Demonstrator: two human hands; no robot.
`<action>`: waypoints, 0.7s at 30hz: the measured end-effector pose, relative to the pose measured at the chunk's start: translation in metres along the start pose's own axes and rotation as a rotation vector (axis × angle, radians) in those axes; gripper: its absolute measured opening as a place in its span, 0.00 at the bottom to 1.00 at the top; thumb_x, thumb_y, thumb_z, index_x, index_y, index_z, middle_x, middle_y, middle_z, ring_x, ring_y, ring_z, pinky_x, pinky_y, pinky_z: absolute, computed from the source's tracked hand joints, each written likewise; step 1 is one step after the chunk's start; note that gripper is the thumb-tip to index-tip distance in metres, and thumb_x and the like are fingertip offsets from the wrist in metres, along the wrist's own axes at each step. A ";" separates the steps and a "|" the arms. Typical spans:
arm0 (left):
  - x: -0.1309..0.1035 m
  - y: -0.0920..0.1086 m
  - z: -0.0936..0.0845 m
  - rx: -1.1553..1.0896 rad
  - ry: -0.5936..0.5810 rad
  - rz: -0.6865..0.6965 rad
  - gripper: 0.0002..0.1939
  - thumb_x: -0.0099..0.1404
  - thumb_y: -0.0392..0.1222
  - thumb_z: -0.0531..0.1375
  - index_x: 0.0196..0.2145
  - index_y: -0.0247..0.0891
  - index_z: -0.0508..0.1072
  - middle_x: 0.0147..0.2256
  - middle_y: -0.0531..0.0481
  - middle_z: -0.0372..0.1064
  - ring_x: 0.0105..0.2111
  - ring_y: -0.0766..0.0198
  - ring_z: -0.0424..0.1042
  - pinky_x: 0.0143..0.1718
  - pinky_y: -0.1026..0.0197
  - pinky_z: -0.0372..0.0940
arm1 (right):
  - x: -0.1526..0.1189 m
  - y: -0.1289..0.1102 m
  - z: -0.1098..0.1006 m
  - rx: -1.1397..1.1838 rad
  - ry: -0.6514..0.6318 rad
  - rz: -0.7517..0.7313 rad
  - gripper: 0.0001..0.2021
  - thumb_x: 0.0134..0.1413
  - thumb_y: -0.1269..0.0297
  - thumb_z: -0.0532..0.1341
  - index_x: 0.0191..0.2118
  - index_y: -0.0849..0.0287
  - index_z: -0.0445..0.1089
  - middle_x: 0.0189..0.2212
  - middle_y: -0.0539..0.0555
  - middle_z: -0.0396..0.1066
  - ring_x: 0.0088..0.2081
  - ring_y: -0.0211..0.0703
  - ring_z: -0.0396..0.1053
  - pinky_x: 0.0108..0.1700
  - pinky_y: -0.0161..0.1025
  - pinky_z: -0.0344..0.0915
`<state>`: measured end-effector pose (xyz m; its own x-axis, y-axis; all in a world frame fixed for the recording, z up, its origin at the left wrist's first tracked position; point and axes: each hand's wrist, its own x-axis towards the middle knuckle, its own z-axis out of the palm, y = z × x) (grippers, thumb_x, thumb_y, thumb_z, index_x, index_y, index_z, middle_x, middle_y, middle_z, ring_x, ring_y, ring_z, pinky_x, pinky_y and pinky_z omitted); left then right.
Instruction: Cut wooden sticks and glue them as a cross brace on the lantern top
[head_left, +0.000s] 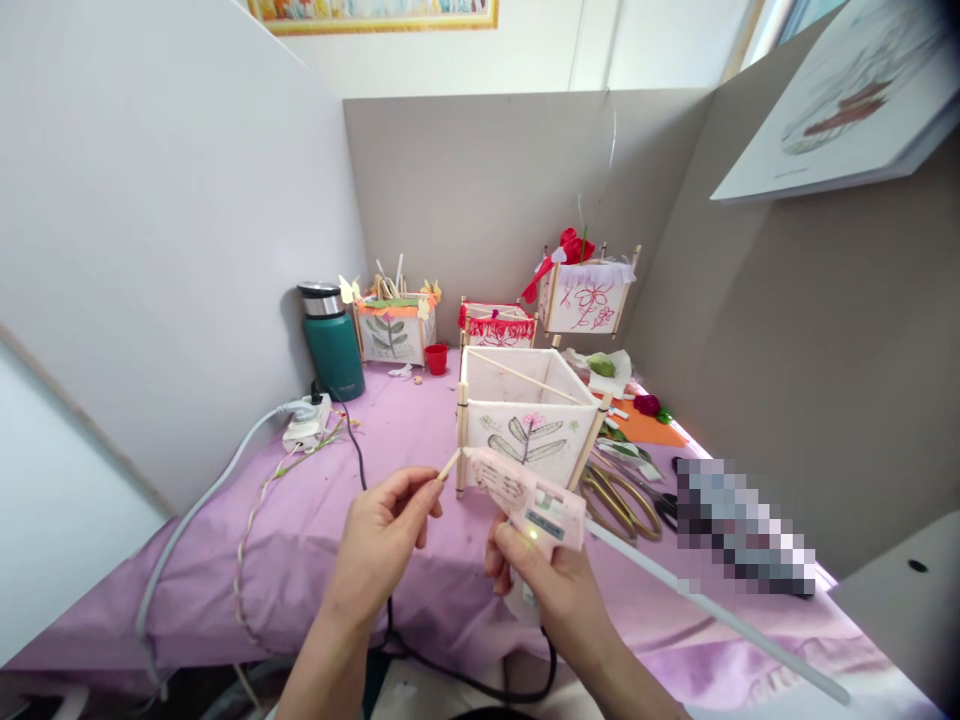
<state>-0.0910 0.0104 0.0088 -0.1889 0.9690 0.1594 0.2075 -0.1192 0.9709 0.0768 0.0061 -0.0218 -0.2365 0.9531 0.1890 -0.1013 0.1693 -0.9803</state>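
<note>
My left hand (396, 520) pinches a short wooden stick (449, 464), its free end raised toward the right. My right hand (544, 570) is wrapped round the handle of a pale pink hot glue gun (525, 498), whose small light glows. The nozzle meets or nearly meets the stick's tip; I cannot tell which. A long white glue stick (720, 610) juts from the back of the gun. Just behind stands a white square lantern-like box (517, 425) with wooden corner posts and a drawn flower; one thin stick lies diagonally across its top.
Decorated boxes (394, 335) stand at the back, beside a green bottle (334, 345) and a red cup (436, 359). Gold-handled scissors (619, 500) lie at right near orange paper (645, 425). A power strip (306, 425) and cables are at left. Partition walls enclose the table.
</note>
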 end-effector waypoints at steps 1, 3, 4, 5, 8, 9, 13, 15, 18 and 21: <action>0.000 0.000 0.000 0.003 0.007 -0.002 0.13 0.58 0.49 0.59 0.33 0.36 0.74 0.22 0.55 0.65 0.18 0.72 0.58 0.17 0.69 0.52 | 0.000 0.000 0.000 -0.001 0.000 0.002 0.18 0.56 0.51 0.58 0.25 0.62 0.67 0.20 0.52 0.67 0.22 0.37 0.65 0.26 0.35 0.63; 0.000 0.001 0.000 0.009 0.025 -0.006 0.13 0.58 0.49 0.60 0.33 0.36 0.74 0.23 0.55 0.65 0.18 0.71 0.59 0.18 0.68 0.53 | 0.001 -0.001 0.001 -0.003 -0.001 0.000 0.18 0.56 0.52 0.58 0.25 0.62 0.67 0.20 0.51 0.67 0.22 0.37 0.65 0.26 0.35 0.63; 0.000 0.001 0.000 0.011 0.035 -0.007 0.13 0.57 0.49 0.60 0.33 0.36 0.74 0.23 0.55 0.65 0.18 0.71 0.59 0.18 0.68 0.53 | 0.001 -0.001 0.001 -0.001 -0.002 -0.003 0.17 0.56 0.52 0.58 0.25 0.62 0.67 0.20 0.51 0.67 0.22 0.37 0.65 0.26 0.35 0.63; 0.000 0.001 0.000 0.011 0.043 -0.006 0.13 0.57 0.49 0.60 0.33 0.36 0.74 0.23 0.55 0.65 0.18 0.71 0.59 0.18 0.67 0.54 | 0.001 -0.001 0.001 0.002 -0.003 -0.004 0.17 0.56 0.52 0.58 0.26 0.62 0.67 0.20 0.51 0.67 0.22 0.37 0.65 0.26 0.35 0.63; 0.000 0.001 -0.001 0.003 0.054 -0.003 0.13 0.57 0.49 0.60 0.33 0.36 0.74 0.23 0.55 0.65 0.18 0.71 0.59 0.18 0.67 0.54 | 0.000 -0.001 0.002 0.014 -0.008 0.007 0.17 0.55 0.51 0.59 0.26 0.61 0.67 0.20 0.51 0.66 0.22 0.36 0.65 0.26 0.35 0.63; 0.000 0.001 -0.001 -0.001 0.052 -0.002 0.13 0.58 0.49 0.59 0.34 0.36 0.74 0.23 0.55 0.65 0.18 0.71 0.59 0.18 0.68 0.53 | 0.000 -0.001 0.002 0.015 -0.010 0.012 0.17 0.55 0.51 0.59 0.26 0.61 0.66 0.20 0.51 0.66 0.22 0.36 0.65 0.26 0.34 0.63; 0.000 0.001 -0.002 -0.007 0.037 -0.007 0.13 0.59 0.49 0.59 0.33 0.36 0.74 0.23 0.54 0.65 0.17 0.72 0.58 0.17 0.68 0.51 | -0.001 -0.002 0.002 0.007 -0.016 0.011 0.17 0.55 0.52 0.58 0.26 0.61 0.66 0.20 0.50 0.66 0.22 0.37 0.65 0.27 0.35 0.63; 0.000 0.001 -0.002 -0.008 0.026 -0.018 0.14 0.59 0.50 0.59 0.33 0.36 0.74 0.22 0.55 0.65 0.17 0.72 0.56 0.16 0.68 0.50 | 0.000 -0.002 0.002 0.009 -0.016 0.007 0.16 0.56 0.52 0.58 0.26 0.61 0.66 0.20 0.50 0.66 0.22 0.37 0.65 0.27 0.35 0.63; -0.001 0.001 -0.002 -0.004 0.009 -0.025 0.14 0.60 0.49 0.58 0.33 0.36 0.74 0.20 0.56 0.64 0.16 0.72 0.55 0.16 0.67 0.49 | 0.000 -0.002 0.002 0.009 -0.016 -0.003 0.17 0.56 0.53 0.58 0.26 0.61 0.66 0.20 0.50 0.66 0.22 0.37 0.65 0.27 0.35 0.63; -0.001 0.000 -0.003 -0.004 -0.006 -0.028 0.14 0.62 0.49 0.57 0.35 0.36 0.74 0.18 0.57 0.62 0.15 0.72 0.54 0.16 0.67 0.50 | 0.000 -0.001 0.002 -0.007 -0.010 -0.008 0.17 0.56 0.53 0.58 0.25 0.61 0.66 0.20 0.51 0.65 0.22 0.36 0.64 0.27 0.35 0.63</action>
<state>-0.0934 0.0088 0.0092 -0.1885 0.9733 0.1313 0.1981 -0.0932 0.9757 0.0746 0.0057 -0.0202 -0.2454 0.9492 0.1970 -0.0966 0.1782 -0.9792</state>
